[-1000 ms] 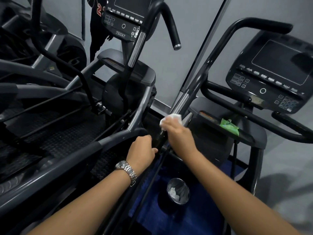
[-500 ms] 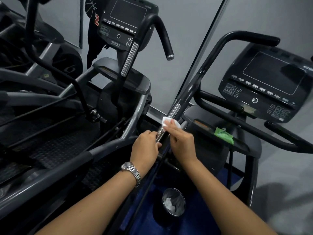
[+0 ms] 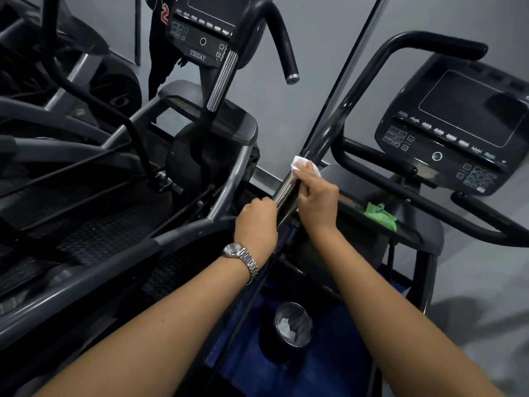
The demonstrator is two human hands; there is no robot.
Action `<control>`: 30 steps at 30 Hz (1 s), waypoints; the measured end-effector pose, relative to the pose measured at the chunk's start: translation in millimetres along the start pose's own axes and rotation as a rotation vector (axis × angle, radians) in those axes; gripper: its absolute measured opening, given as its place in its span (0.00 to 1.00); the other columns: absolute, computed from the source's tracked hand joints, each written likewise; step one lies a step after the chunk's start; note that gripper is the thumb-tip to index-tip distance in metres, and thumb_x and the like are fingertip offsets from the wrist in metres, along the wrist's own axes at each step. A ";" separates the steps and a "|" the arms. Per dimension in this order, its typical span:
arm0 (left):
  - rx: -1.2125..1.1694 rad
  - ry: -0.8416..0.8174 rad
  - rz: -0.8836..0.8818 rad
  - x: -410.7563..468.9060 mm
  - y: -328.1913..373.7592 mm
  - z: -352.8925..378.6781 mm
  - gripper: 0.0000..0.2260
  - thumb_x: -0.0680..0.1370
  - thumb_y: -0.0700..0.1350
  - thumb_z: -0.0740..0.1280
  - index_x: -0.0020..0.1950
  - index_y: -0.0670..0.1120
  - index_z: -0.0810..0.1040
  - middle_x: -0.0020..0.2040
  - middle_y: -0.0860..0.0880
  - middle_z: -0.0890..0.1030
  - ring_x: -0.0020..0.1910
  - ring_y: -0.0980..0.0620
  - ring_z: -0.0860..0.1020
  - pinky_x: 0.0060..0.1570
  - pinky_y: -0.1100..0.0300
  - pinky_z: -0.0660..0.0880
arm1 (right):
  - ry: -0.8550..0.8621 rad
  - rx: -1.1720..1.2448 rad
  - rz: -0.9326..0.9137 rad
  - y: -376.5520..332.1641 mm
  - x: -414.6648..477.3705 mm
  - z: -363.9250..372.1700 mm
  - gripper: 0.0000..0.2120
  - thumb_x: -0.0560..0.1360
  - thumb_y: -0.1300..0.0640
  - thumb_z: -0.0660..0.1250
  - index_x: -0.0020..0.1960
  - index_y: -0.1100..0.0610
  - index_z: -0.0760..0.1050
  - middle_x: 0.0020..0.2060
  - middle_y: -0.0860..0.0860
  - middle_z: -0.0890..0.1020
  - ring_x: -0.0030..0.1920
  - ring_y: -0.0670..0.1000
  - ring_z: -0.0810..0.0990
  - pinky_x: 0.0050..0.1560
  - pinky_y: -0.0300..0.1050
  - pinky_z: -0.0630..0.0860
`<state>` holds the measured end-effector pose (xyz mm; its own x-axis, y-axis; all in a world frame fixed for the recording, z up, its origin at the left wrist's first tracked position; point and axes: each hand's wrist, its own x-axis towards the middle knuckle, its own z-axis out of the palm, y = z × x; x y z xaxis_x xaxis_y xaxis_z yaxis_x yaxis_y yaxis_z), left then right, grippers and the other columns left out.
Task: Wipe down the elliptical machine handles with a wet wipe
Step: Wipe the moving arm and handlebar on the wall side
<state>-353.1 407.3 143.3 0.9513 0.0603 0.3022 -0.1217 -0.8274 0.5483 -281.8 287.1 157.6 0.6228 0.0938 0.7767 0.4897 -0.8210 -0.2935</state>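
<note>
In the middle of the frame, the right hand point(image 3: 316, 200) pinches a white wet wipe point(image 3: 303, 164) between thumb and fingers. It presses the wipe against the elliptical's long handle point(image 3: 340, 116) where the ribbed silver section meets the black tube. From there the handle climbs diagonally toward the upper right and bends into a horizontal grip near the top edge. Just below and left of the wipe, the left hand point(image 3: 256, 222) is curled into a fist against the lower end of the silver section. It seems to clasp the bar, though the back of the hand hides the fingers. A metal wristwatch point(image 3: 242, 256) sits on that wrist. At the right of the frame the machine's dark console point(image 3: 458, 124) faces the camera with its screen off. Beneath it, a green packet point(image 3: 380, 214) lies on the black tray point(image 3: 412, 233), near the right hand but apart from it. At lower centre, between the two forearms, a small round bin point(image 3: 293, 325) holding crumpled white tissue stands on a blue mat point(image 3: 329, 368). A second machine point(image 3: 206, 27) of the same kind fills the left half of the frame, its curved handle ending in a silver cap at top centre.
</note>
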 end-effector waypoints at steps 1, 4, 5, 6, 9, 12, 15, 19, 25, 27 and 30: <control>0.009 0.003 0.000 -0.6 0.3 0.6 0.07 0.75 0.36 0.67 0.53 0.40 0.73 0.52 0.43 0.78 0.53 0.44 0.78 0.47 0.55 0.74 | -0.001 -0.014 -0.002 -3.1 -5.9 1.6 0.16 0.72 0.73 0.65 0.56 0.61 0.80 0.56 0.57 0.81 0.59 0.50 0.78 0.64 0.32 0.66; 0.005 0.011 0.012 -1.9 -0.2 2.3 0.07 0.76 0.36 0.65 0.53 0.41 0.73 0.53 0.43 0.78 0.53 0.44 0.78 0.47 0.56 0.73 | -0.064 -0.052 -0.174 -9.1 -38.3 -0.6 0.15 0.70 0.73 0.68 0.54 0.61 0.81 0.55 0.56 0.82 0.57 0.53 0.80 0.58 0.42 0.75; -0.001 0.015 0.014 -1.6 -0.3 2.0 0.07 0.76 0.36 0.65 0.53 0.41 0.73 0.53 0.43 0.78 0.52 0.45 0.78 0.47 0.57 0.73 | -0.094 -0.046 -0.224 -7.6 -41.7 -4.0 0.14 0.70 0.72 0.69 0.53 0.61 0.82 0.54 0.55 0.82 0.55 0.54 0.81 0.54 0.47 0.78; -0.008 0.015 0.011 -1.5 -0.4 1.7 0.07 0.76 0.36 0.65 0.53 0.41 0.73 0.53 0.43 0.78 0.52 0.45 0.78 0.47 0.57 0.73 | -0.107 -0.046 -0.242 -4.6 -37.2 -6.6 0.13 0.70 0.72 0.69 0.52 0.61 0.82 0.53 0.54 0.83 0.54 0.54 0.81 0.52 0.50 0.80; -0.042 0.005 0.002 0.1 -1.9 0.3 0.08 0.76 0.38 0.67 0.54 0.41 0.74 0.53 0.43 0.78 0.53 0.45 0.78 0.48 0.57 0.73 | -0.046 -0.043 -0.110 2.6 0.3 -7.5 0.15 0.72 0.71 0.66 0.55 0.60 0.81 0.55 0.56 0.82 0.58 0.51 0.80 0.58 0.50 0.77; -0.064 -0.008 -0.001 0.3 -2.9 -0.8 0.10 0.75 0.40 0.69 0.55 0.41 0.74 0.54 0.44 0.78 0.54 0.46 0.77 0.49 0.57 0.73 | -0.027 -0.042 -0.054 -3.8 9.2 -5.6 0.15 0.72 0.72 0.66 0.55 0.60 0.81 0.55 0.57 0.82 0.58 0.52 0.79 0.60 0.51 0.76; -0.071 0.002 0.002 -0.5 -4.4 0.8 0.10 0.76 0.40 0.68 0.55 0.41 0.73 0.54 0.44 0.78 0.54 0.46 0.77 0.50 0.58 0.73 | -0.124 -0.120 -0.235 -9.8 -24.2 -7.9 0.15 0.69 0.73 0.69 0.53 0.61 0.82 0.53 0.55 0.83 0.52 0.54 0.82 0.51 0.51 0.80; -0.094 0.013 -0.002 -0.9 -6.7 0.8 0.10 0.76 0.41 0.68 0.56 0.42 0.74 0.54 0.45 0.78 0.54 0.47 0.77 0.50 0.57 0.73 | -0.126 -0.140 -0.312 -5.0 -3.3 -18.8 0.13 0.69 0.73 0.70 0.49 0.60 0.83 0.51 0.52 0.84 0.48 0.53 0.84 0.47 0.49 0.81; -0.105 0.025 -0.007 -1.3 -7.2 4.3 0.10 0.76 0.40 0.68 0.56 0.43 0.74 0.54 0.46 0.78 0.54 0.48 0.77 0.51 0.58 0.73 | -0.173 -0.273 -0.192 -7.8 16.1 -8.3 0.14 0.72 0.71 0.64 0.51 0.57 0.81 0.53 0.52 0.82 0.41 0.57 0.84 0.40 0.53 0.81; -0.082 0.026 0.000 -2.6 -6.9 4.4 0.10 0.76 0.41 0.67 0.57 0.43 0.73 0.55 0.46 0.78 0.54 0.47 0.77 0.51 0.58 0.72 | -0.255 -0.244 -0.321 -11.4 -10.3 -11.0 0.15 0.68 0.72 0.68 0.51 0.58 0.81 0.53 0.53 0.83 0.42 0.56 0.84 0.35 0.51 0.81; -0.074 0.024 0.002 -2.9 -6.7 3.6 0.11 0.76 0.41 0.68 0.57 0.43 0.73 0.55 0.45 0.77 0.55 0.47 0.77 0.52 0.57 0.73 | -0.263 -0.199 -0.358 -9.9 -10.3 -19.4 0.16 0.67 0.73 0.69 0.50 0.58 0.82 0.52 0.52 0.84 0.43 0.56 0.85 0.37 0.52 0.82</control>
<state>-354.1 410.7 135.9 0.9442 0.0724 0.3214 -0.1455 -0.7838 0.6038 -304.9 283.3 163.3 0.5821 0.5084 0.6346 0.5914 -0.8003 0.0987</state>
